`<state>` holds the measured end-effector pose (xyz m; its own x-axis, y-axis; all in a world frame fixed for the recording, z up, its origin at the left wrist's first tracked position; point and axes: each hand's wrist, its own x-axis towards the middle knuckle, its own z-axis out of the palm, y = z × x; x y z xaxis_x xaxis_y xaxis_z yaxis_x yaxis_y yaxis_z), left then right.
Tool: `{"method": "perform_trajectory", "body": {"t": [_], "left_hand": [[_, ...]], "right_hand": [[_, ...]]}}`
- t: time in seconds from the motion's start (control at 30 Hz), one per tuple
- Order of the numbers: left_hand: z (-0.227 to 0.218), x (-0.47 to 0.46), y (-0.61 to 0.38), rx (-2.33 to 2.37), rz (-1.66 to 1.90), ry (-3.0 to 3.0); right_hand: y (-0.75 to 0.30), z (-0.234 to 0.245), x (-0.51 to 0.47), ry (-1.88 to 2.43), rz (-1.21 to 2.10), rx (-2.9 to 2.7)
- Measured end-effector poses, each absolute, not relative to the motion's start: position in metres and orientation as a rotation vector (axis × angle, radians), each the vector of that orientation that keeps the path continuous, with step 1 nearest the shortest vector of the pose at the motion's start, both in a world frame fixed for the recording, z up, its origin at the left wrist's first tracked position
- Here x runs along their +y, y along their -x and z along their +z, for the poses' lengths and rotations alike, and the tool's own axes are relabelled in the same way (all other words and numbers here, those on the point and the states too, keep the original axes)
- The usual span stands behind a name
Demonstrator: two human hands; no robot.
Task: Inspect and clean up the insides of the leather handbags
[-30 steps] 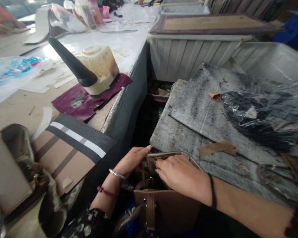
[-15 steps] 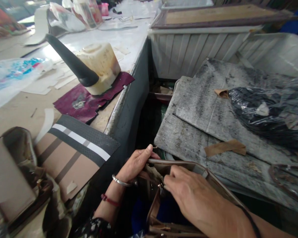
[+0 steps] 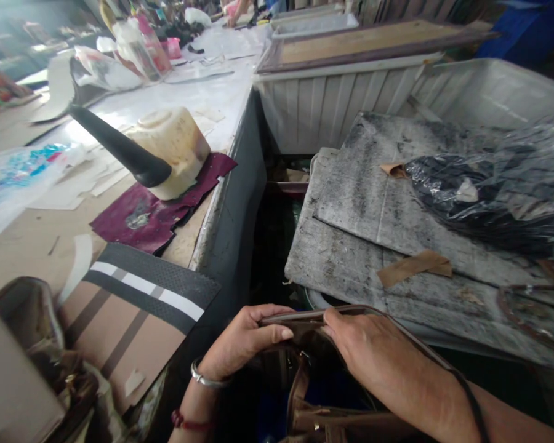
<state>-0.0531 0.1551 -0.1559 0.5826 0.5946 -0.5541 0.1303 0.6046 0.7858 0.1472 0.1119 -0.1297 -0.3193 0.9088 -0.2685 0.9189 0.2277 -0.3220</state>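
Observation:
A brown handbag (image 3: 346, 420) lies low in front of me, its opening facing up. My left hand (image 3: 247, 337) pinches the bag's far rim, thumb on the inner side and fingers behind it. Just to the right, my right hand (image 3: 373, 357) grips the same rim with its thumb near the edge; its other fingers are mostly hidden. Between the hands and the near side, a small metal fitting and a brown strap (image 3: 298, 384) show inside the opening. The bag's bottom is out of view.
On the table at left stand a stained plastic container (image 3: 180, 144) with a black spout, on a maroon scrap (image 3: 133, 212), and a striped panel (image 3: 133, 320). Another bag (image 3: 23, 363) is at lower left. Grey boards (image 3: 351, 215) at right carry a black plastic bundle (image 3: 471, 197).
My left thumb has come down from pointing up to press on the rim's inner side. My right hand has risen from inside the bag to the rim. The view has shifted slightly.

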Motion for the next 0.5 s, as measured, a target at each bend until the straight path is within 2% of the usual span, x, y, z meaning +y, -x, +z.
{"method": "perform_trajectory", "body": {"t": [0.23,0.5], "left_hand": [[-0.165,0.155,0.058,0.975,0.357,-0.862],[-0.17,0.158,0.06,0.958,0.367,-0.932]], "right_hand": [[-0.141,-0.122,0.114,-1.715,-0.792,2.439],[-0.137,-0.126,0.121,-1.796,-0.604,2.39]]}}
